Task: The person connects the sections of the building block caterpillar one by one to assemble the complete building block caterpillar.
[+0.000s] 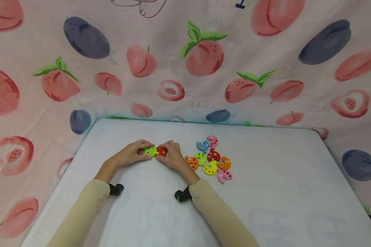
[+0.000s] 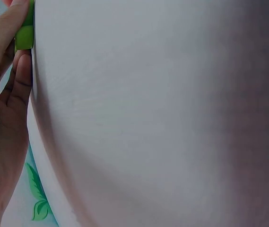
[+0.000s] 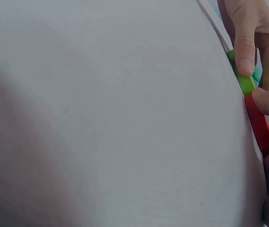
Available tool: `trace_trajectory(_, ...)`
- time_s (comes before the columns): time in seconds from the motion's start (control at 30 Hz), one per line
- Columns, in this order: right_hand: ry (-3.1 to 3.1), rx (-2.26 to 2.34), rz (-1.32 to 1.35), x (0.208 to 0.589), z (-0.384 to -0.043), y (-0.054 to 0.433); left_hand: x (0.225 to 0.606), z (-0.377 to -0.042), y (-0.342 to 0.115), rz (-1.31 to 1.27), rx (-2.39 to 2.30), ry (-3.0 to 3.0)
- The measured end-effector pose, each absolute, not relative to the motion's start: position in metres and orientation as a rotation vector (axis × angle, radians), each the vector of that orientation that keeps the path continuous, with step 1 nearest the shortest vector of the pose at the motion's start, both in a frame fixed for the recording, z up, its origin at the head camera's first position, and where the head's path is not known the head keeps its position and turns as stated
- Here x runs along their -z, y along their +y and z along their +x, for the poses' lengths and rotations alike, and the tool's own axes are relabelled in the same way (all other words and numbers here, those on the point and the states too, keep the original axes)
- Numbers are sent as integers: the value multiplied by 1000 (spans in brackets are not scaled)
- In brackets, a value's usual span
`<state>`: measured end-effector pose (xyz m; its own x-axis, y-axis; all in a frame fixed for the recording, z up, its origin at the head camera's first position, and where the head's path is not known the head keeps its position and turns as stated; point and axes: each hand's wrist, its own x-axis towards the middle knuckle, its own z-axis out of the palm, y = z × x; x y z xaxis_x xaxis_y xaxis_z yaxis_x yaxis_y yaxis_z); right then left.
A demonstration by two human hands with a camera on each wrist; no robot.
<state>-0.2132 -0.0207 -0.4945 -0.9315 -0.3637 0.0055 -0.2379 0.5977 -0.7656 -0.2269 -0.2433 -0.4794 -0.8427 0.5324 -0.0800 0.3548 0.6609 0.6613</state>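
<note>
My left hand (image 1: pixel 133 152) pinches a green puzzle piece with a smiling face (image 1: pixel 149 151) between thumb and fingers, flat on the white table. In my right hand (image 1: pixel 173 156) is a red puzzle piece marked 2 (image 1: pixel 162 151), pinched at its edges. The two pieces meet edge to edge; whether they are fully interlocked I cannot tell. The right wrist view shows the green piece's side (image 3: pixel 247 84) touching the red piece's side (image 3: pixel 259 124). Only part of the green piece (image 2: pixel 24 37) appears beside the left fingers in the left wrist view.
Right of my right hand lie several loose curved number pieces: blue (image 1: pixel 202 146), red (image 1: pixel 213 155), yellow (image 1: pixel 210 168), orange (image 1: pixel 224 163) and pink (image 1: pixel 224 175) among them. A fruit-patterned cloth (image 1: pixel 170 68) rises behind the white table (image 1: pixel 281 192).
</note>
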Motion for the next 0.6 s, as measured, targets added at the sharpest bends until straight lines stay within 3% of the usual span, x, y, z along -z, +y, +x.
trace_trajectory(0.4,2896,754,-473,474,-210,-32,479,-230,-245,699,-957,2636)
trace_trajectory(0.6,2869,804,-439,480,-207,-28,479,-228,-242,704,-946,2614)
